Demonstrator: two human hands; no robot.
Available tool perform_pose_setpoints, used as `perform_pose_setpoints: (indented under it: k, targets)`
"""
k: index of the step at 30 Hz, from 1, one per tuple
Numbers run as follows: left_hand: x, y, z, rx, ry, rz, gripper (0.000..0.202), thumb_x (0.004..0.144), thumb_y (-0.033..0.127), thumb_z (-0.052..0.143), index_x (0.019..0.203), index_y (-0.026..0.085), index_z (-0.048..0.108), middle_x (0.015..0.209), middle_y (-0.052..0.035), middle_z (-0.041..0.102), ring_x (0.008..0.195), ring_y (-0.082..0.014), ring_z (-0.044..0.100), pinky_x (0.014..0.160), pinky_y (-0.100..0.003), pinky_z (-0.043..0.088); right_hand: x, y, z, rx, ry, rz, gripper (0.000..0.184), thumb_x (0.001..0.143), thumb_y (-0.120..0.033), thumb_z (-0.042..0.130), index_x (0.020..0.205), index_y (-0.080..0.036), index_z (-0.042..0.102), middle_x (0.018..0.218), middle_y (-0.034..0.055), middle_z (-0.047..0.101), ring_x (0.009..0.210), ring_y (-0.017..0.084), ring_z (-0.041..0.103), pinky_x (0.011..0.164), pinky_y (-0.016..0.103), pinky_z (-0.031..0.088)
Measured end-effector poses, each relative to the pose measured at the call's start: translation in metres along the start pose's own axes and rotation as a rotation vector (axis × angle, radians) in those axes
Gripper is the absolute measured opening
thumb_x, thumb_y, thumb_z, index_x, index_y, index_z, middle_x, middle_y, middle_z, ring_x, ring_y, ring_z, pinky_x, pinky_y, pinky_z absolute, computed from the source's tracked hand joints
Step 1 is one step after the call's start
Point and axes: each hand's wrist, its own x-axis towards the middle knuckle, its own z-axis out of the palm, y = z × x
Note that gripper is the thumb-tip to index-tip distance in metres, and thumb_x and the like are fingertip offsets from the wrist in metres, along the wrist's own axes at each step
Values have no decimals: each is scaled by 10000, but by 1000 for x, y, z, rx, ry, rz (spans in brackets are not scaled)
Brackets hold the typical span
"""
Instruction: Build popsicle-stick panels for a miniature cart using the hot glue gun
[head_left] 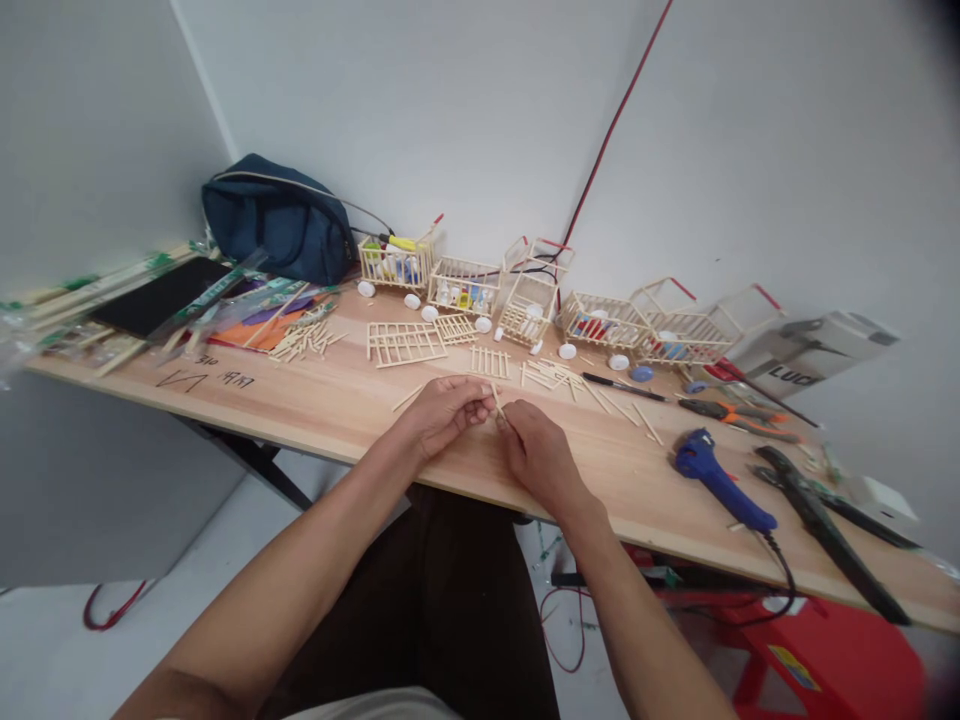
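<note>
Near the front edge of the table, my left hand (448, 412) pinches a short thin wooden stick (496, 396) between thumb and fingertips. My right hand (541, 452) is closed at the lower end of the same stick, its fingers curled and partly hidden. Just beyond my hands lies a small ladder-like stick panel (490, 363). Larger stick grids (406, 345) are behind it to the left. Loose cut sticks (551, 375) are scattered to the right, and a single stick (407, 398) lies left of my left hand.
Several little stick-built shopping carts (605, 320) line the wall. On the right are a pen (624, 387), orange-handled pliers (739, 415), a blue glue gun (724, 482) and a long dark cutter (829, 530). A blue bag (274, 220) and a stick pile (304, 341) occupy the left.
</note>
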Motion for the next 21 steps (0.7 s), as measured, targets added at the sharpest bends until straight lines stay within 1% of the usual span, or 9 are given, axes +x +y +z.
perform_pose_setpoints:
  k: [5,10,16,21]
  targets:
    - [1,-1,-2,-18,-41,-13,79,674,136,705,673,90,640,586,2,617,492,-35,493,505,-156,378,0,1,1,24,-8,-2,208,968,-199,365,770,-226,423,780,40,533,742,190,492,689,310,390]
    - [1,-1,-5,-37,-96,-33,175,645,183,767,633,96,615,587,8,600,480,-25,475,491,-147,372,0,1,0,62,0,-10,209,960,-193,370,759,-228,412,774,36,531,733,185,491,679,305,387]
    - [-2,1,-5,-16,-172,-27,260,671,270,833,733,82,664,664,-8,635,558,-33,539,557,-138,426,-1,1,-2,117,28,-10,216,968,-203,375,756,-230,411,763,25,551,701,166,505,631,282,379]
    - [-2,2,-2,4,-124,-30,247,641,247,820,658,90,630,619,2,612,515,-33,513,520,-147,405,-1,3,-1,122,-3,-24,180,944,-164,387,781,-228,427,780,24,551,712,171,509,655,286,386]
